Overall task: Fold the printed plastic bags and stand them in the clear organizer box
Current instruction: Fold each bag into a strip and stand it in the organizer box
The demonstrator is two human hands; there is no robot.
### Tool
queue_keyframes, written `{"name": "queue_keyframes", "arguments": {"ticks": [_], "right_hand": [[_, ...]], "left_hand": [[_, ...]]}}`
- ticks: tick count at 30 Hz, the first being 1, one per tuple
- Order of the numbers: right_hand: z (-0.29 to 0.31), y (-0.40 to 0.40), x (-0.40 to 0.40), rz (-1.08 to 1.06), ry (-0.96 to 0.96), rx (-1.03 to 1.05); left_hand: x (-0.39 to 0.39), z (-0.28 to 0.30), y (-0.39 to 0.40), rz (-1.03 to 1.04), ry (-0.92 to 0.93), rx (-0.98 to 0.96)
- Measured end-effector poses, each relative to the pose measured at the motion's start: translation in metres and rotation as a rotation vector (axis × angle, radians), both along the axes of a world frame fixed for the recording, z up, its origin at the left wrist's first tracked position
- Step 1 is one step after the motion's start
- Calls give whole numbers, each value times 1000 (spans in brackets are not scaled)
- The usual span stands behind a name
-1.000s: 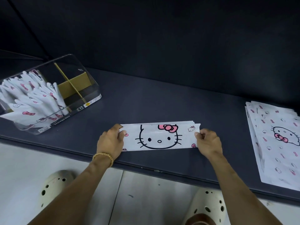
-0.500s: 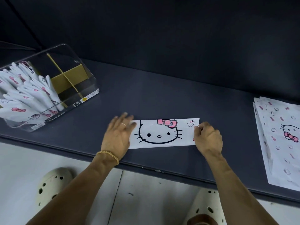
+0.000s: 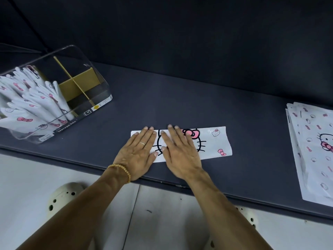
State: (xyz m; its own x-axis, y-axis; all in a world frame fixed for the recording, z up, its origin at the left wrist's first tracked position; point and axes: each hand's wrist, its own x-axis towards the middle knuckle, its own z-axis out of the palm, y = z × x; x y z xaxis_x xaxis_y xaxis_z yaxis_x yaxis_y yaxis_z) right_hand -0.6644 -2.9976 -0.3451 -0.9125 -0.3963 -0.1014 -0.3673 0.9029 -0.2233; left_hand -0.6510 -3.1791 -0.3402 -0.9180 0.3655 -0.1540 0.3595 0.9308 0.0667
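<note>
You have one folded white printed plastic bag (image 3: 214, 141) lying flat on the one dark table surface (image 3: 180, 98). One clear plastic organizer box (image 3: 97, 87) stands at the left; the folded white bags (image 3: 36, 103) standing inside are many, and you cannot count them exactly. One stack of flat white printed bags (image 3: 313, 150) lies at the right, its number not clear. Your two hands, the left hand (image 3: 137, 154) and the right hand (image 3: 180, 152), are there, and two pale perforated clogs (image 3: 63, 197) below.

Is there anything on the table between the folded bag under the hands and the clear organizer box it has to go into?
Nothing visible. The dark table is bare between the folded bag and the clear organizer box. Both the left hand and the right hand lie flat on the bag. The stack of unfolded bags lies on the opposite side.
</note>
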Motion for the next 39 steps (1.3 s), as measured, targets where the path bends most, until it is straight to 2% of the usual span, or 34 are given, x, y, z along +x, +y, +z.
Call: {"name": "queue_keyframes", "arguments": {"ticks": [6, 11, 13, 15, 17, 19, 21, 24, 28, 32, 35, 37, 39], "right_hand": [[-7, 90, -9, -145, -31, 175], [0, 144, -10, -324, -81, 243], [6, 141, -9, -350, -29, 293], [18, 123, -3, -394, 112, 233], [29, 91, 8, -321, 266, 110], [32, 56, 27, -133, 305, -8], [33, 29, 48, -28, 222, -27], [30, 19, 63, -77, 103, -15], [28, 23, 64, -62, 43, -67], [26, 28, 63, -40, -68, -148], [27, 24, 66, -60, -53, -259], [29, 22, 65, -147, -72, -419], [37, 26, 58, -269, -200, -556]], "left_hand": [[1, -5, -1, 16, 4, -18], [0, -8, -2, 27, 6, -33], [0, -8, -1, 33, -2, -47], [1, -5, 0, 48, -12, -58], [5, 1, 3, 74, -15, -62], [16, 10, 5, 131, 14, -49], [34, 17, 5, 185, 50, -13], [63, 17, -2, 191, 74, 9], [85, 12, -15, 90, 76, 12], [88, 16, -23, 49, 230, 159], [84, 35, -16, 93, 222, 312], [78, 50, -11, 220, 89, 508], [70, 62, -12, 347, -136, 748]]}}
